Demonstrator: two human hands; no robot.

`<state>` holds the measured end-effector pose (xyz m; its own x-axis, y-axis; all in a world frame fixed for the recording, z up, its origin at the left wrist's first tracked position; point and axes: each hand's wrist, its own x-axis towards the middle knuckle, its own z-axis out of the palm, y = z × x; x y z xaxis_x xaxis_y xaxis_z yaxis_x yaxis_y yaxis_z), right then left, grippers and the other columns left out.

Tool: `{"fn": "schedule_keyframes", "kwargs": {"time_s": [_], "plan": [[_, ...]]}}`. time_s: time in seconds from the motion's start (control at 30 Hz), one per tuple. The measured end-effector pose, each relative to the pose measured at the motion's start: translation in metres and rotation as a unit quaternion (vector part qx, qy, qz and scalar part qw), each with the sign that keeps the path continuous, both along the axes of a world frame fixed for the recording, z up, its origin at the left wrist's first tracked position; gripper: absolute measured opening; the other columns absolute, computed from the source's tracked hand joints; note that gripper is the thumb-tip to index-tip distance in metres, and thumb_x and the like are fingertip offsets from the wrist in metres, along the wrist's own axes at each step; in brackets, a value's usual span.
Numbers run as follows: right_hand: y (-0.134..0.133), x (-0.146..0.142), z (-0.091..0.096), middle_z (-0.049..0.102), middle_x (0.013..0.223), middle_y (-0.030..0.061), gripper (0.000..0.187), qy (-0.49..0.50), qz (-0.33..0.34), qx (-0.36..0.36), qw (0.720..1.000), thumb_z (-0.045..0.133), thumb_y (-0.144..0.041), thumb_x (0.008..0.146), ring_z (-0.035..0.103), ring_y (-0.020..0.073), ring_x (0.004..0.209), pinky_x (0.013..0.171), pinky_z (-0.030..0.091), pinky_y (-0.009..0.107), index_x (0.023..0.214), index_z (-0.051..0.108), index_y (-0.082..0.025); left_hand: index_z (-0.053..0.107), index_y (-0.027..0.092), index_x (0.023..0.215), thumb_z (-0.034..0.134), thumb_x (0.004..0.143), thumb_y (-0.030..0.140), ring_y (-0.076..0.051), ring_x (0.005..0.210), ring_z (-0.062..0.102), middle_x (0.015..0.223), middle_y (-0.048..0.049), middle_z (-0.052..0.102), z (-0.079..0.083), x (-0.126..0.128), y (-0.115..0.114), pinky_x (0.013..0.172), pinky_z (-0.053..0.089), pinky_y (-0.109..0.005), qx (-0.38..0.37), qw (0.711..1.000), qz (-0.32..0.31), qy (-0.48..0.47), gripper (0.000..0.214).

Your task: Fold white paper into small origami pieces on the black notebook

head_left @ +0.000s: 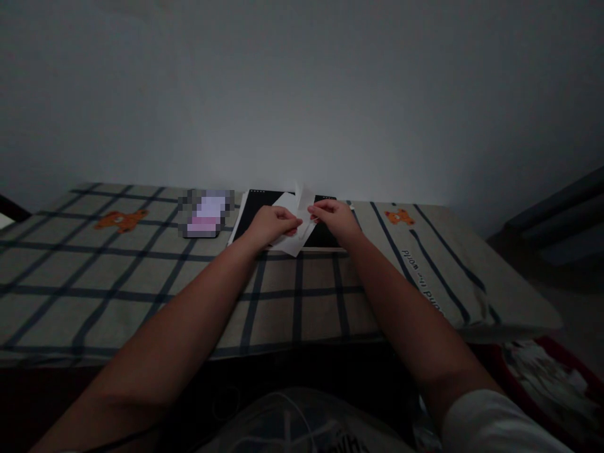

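A sheet of white paper (286,245), folded in part, lies over a black-covered notebook (325,238). One flap of the paper stands up between my hands. My left hand (272,225) is closed, thumb and forefinger pinching the paper on its left side. On the right side, my right hand (334,217) pinches the raised part of the paper between thumb and fingers. The fingertips of both hands are close together, a small gap apart. The notebook's middle is covered by the paper and my hands.
A phone (205,214) with a lit, blurred screen lies left of the notebook. The checked tablecloth (297,308) with orange bear prints covers the table, which meets a plain wall (302,94) at the back. A red container (557,377) with contents stands low at right.
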<state>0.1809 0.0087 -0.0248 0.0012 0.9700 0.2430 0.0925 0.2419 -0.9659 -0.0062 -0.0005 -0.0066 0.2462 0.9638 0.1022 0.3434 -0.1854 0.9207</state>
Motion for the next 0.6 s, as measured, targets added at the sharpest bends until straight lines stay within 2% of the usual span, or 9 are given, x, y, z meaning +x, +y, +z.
{"fn": "schedule_keyframes", "kwargs": {"time_s": [0.1, 0.2, 0.3, 0.43, 0.5, 0.6], "plan": [[0.000, 0.000, -0.001, 0.064, 0.068, -0.0012, 0.027, 0.020, 0.004, -0.007, 1.000, 0.076, -0.041, 0.068, 0.058, 0.0116, 0.063, 0.069, 0.050, 0.029, 0.077, 0.064, -0.019, 0.067, 0.016, 0.064, 0.077, 0.069, 0.041, -0.014, 0.060, 0.060, 0.064, -0.0042, 0.067, 0.000, 0.001, 0.000, 0.059, 0.047, -0.025, 0.004, 0.999, -0.034, -0.031, 0.028], [0.000, -0.001, 0.001, 0.064, 0.072, -0.0019, 0.031, 0.058, 0.030, -0.021, 0.998, 0.076, -0.044, 0.068, 0.058, 0.0105, 0.065, 0.070, 0.051, 0.027, 0.079, 0.060, -0.020, 0.068, 0.016, 0.078, 0.072, 0.073, 0.047, -0.016, 0.076, 0.063, 0.081, -0.0054, 0.069, 0.001, 0.002, 0.000, 0.068, 0.052, -0.028, -0.019, 0.990, -0.044, -0.133, 0.032], [-0.003, -0.003, 0.004, 0.064, 0.077, -0.0019, 0.031, 0.093, 0.062, -0.052, 0.992, 0.075, -0.043, 0.070, 0.059, 0.0100, 0.069, 0.074, 0.052, 0.027, 0.080, 0.056, -0.021, 0.067, 0.018, 0.100, 0.070, 0.076, 0.043, -0.016, 0.087, 0.063, 0.099, -0.0052, 0.069, 0.002, 0.003, 0.002, 0.073, 0.052, -0.027, -0.052, 0.982, -0.020, -0.178, 0.035], [-0.007, -0.004, 0.009, 0.060, 0.072, -0.0026, 0.026, 0.099, 0.079, -0.079, 0.989, 0.072, -0.037, 0.076, 0.057, 0.0097, 0.066, 0.072, 0.052, 0.027, 0.079, 0.053, -0.021, 0.060, 0.018, 0.121, 0.076, 0.072, 0.035, -0.014, 0.081, 0.063, 0.098, -0.0048, 0.069, 0.000, 0.002, 0.005, 0.077, 0.049, -0.027, -0.068, 0.978, -0.023, -0.194, 0.054], [-0.008, -0.005, 0.010, 0.060, 0.071, -0.0027, 0.024, 0.098, 0.080, -0.082, 0.989, 0.071, -0.036, 0.077, 0.056, 0.0094, 0.064, 0.071, 0.051, 0.027, 0.079, 0.052, -0.021, 0.061, 0.018, 0.120, 0.077, 0.071, 0.032, -0.013, 0.084, 0.064, 0.098, -0.0049, 0.069, -0.003, 0.001, 0.008, 0.080, 0.049, -0.026, -0.055, 0.974, -0.029, -0.218, 0.054], [-0.010, -0.005, 0.011, 0.061, 0.071, -0.0029, 0.026, 0.104, 0.093, -0.082, 0.987, 0.072, -0.036, 0.076, 0.057, 0.0098, 0.064, 0.070, 0.052, 0.027, 0.079, 0.051, -0.022, 0.067, 0.018, 0.110, 0.069, 0.080, 0.044, -0.014, 0.086, 0.064, 0.100, -0.0065, 0.070, -0.006, 0.001, 0.014, 0.077, 0.049, -0.025, -0.081, 0.963, -0.042, -0.253, 0.040]]}}
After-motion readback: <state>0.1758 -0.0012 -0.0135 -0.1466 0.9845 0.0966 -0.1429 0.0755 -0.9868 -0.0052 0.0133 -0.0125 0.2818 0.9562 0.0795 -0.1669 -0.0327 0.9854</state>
